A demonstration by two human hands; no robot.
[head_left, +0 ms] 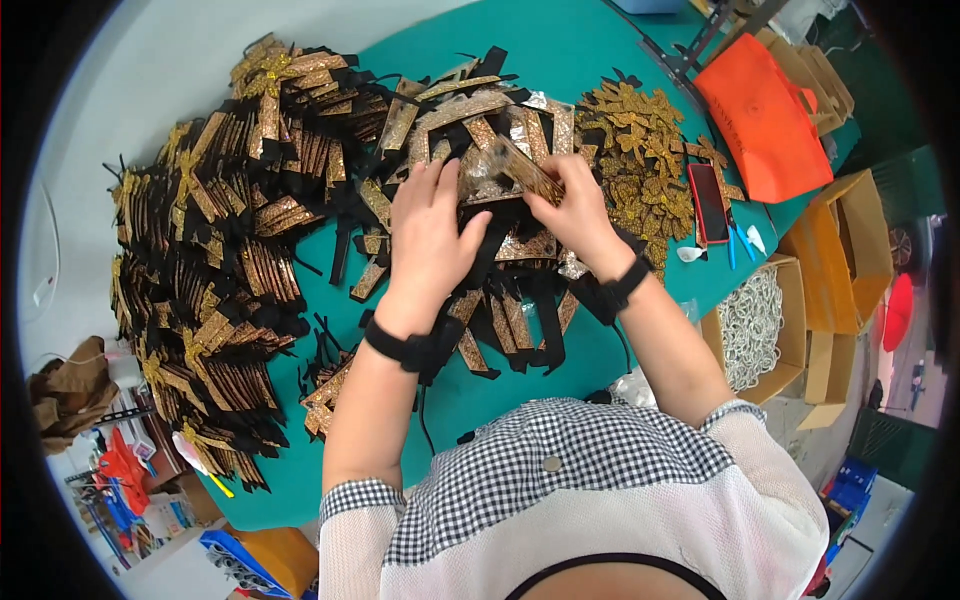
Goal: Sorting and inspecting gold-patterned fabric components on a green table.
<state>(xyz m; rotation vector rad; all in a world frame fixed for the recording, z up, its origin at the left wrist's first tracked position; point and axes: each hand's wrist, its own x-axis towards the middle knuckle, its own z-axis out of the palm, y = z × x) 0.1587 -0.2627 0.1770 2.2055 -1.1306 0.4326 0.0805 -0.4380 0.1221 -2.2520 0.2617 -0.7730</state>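
Note:
My left hand point(432, 232) lies with its fingers stretched out and thumb apart, at the near edge of a heap of gold glitter strips with black ribbon ends point(480, 110). Between the thumb and fingers of my right hand point(580, 215) is the end of a gold glitter strip point(522, 168), tilted over the heap. Shiny clear plastic point(482, 188) shows between the two hands. More loose strips point(512, 322) are scattered just below my hands. Some of the heap under my fingers is hidden.
Bundled gold-and-black strips point(225, 250) are piled high on the left. Gold glitter cutouts point(632, 150) lie to the right, near a red-edged phone point(708, 203) and blue-handled pliers point(735, 245). Beyond the green table point(330, 500) stand an orange bag point(765, 120) and a carton of metal rings point(750, 325).

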